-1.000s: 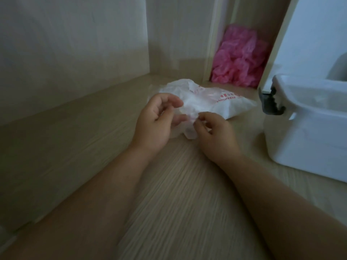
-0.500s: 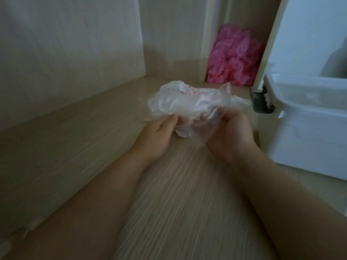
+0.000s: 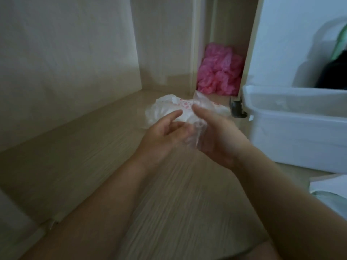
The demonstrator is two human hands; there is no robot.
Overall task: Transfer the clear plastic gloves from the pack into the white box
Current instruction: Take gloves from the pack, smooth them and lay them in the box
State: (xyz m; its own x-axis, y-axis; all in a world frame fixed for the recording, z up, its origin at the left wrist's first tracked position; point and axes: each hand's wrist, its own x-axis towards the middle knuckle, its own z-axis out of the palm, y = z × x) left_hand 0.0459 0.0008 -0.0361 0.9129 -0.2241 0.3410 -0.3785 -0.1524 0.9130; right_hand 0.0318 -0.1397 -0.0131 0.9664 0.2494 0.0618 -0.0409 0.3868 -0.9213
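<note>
Right hand point(image 3: 216, 139) pinches a clear plastic glove point(image 3: 197, 134) in curled fingers, raised above the wooden floor point(image 3: 93, 156). The left hand point(image 3: 161, 136) lies loose-fingered against the film, not closed on it. Behind them lies the crumpled pack point(image 3: 165, 107), white with red print. The white box point(image 3: 300, 132) stands open at the right, its contents too blurred to tell, a black latch point(image 3: 237, 107) facing the pack. A pink plastic heap point(image 3: 219, 70) fills the niche beyond.

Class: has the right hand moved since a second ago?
Yes. The right hand, holding a clear glove, has shifted away from the pack toward the white box.
</note>
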